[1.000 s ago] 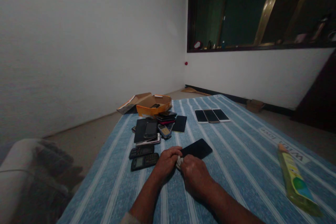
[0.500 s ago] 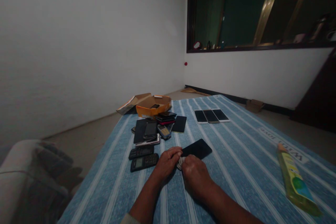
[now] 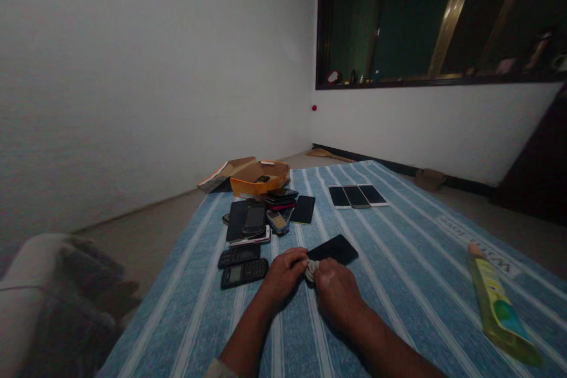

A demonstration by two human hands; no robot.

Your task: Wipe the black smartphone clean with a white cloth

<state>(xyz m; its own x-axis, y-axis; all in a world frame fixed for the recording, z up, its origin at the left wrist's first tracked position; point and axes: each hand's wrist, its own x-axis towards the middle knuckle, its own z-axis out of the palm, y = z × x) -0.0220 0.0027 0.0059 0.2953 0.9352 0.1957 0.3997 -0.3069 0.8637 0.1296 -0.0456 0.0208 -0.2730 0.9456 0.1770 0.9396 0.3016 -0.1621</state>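
Observation:
My left hand [image 3: 282, 274] and my right hand [image 3: 337, 294] meet low in the middle, resting on a blue striped cloth [image 3: 398, 260]. Both are closed on a small whitish wad [image 3: 311, 270] pinched between their fingers. Just beyond the fingers lies a black smartphone [image 3: 335, 248], screen up. Two dark keypad phones [image 3: 243, 264] lie to the left of my left hand.
A pile of phones [image 3: 266, 212] and an open orange box [image 3: 259, 177] sit at the far left of the cloth. Three smartphones [image 3: 357, 195] lie in a row farther back. A yellow-green packet [image 3: 498, 301] lies at the right. A white bundle [image 3: 39, 301] is at the left.
The hands stay together on the wad. The right hand has shifted slightly right and the wad has turned between the fingers.

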